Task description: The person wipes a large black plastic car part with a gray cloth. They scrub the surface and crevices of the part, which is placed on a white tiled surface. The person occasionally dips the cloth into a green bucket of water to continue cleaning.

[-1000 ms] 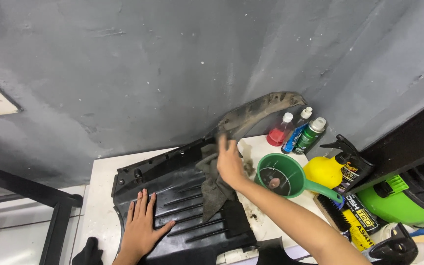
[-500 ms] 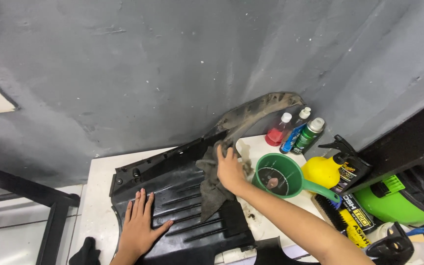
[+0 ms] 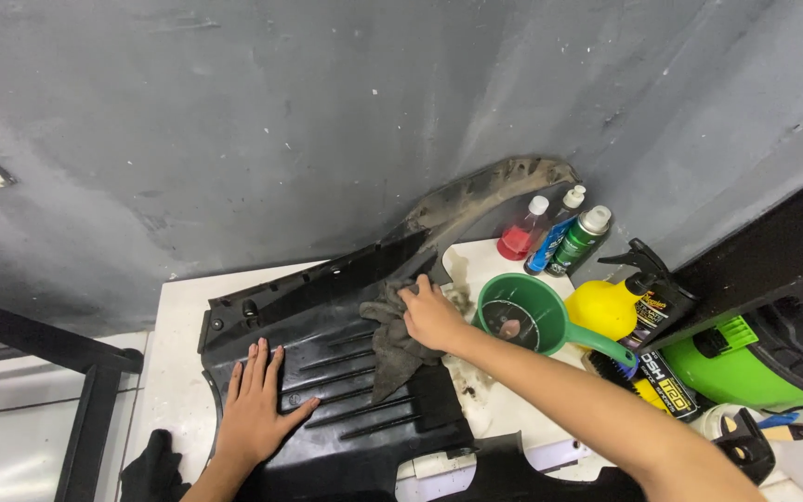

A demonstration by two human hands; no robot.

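1. The right hand [image 3: 431, 318] has slid nearer and a little left along the black plastic panel [image 3: 327, 372] since a second ago, dragging the grey rag [image 3: 392, 346] with it; its fingers are curled down onto the rag's upper edge, pressing it to the panel.
2. The rag is limp, crumpled cloth, bunched under the hand and trailing to a point toward the near side.
3. The panel lies flat on the white bench [image 3: 178, 372], left of centre; it is matte, ribbed with raised parallel bars, and its far end curves up, dusty brown, against the grey wall [image 3: 327, 121].
4. The left hand [image 3: 257, 409] stays flat on the panel's near-left part, fingers spread wide, holding nothing.
5. Just right of the rag sits a round green plastic funnel [image 3: 522, 316]; beyond it stand three capped bottles [image 3: 555, 232], and a glossy yellow spray bottle [image 3: 606, 311] is further right.
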